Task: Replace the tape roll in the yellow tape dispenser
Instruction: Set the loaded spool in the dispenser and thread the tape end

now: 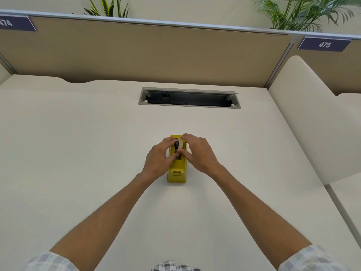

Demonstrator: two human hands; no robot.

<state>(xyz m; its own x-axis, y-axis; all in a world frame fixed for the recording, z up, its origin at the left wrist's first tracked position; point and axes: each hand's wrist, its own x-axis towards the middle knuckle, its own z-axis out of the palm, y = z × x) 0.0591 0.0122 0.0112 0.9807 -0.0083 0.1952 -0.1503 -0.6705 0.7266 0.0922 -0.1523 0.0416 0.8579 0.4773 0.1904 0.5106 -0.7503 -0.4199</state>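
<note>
Yellow tape dispenser point(176, 169) sits lengthwise on the cream desk point(78, 153), roughly mid-desk, cutter end toward the person, far end under the hands. Head view, only view.

Left hand point(159, 159) is on the dispenser's left side, fingers curled in a narrow pinch, thumb and fingertips touching the roll area and the dispenser's left edge. Right hand point(197, 153) comes from the right and covers the dispenser's far right part; its thumb and forefinger pinch the tape roll point(180, 144). Roll is pale, standing on edge in the dispenser's cradle, with a dark hub point(176, 144) showing on its left face. Cannot tell if the roll is fully seated or lifted a bit. Near end of the dispenser is clear of both hands.

Counts: one dispenser, one tape roll, two hands, both bare forearms, plaid short sleeves at the bottom corners.

Behind the hands, well apart: one open cable tray slot point(189, 98) recessed in the desk. Tan partition panel point(146, 53) along the back, two dark number tags, the right one reading 475 point(324, 44), the left one partly cut off. Two plants above the partition, one at top right point(300, 12).
</note>
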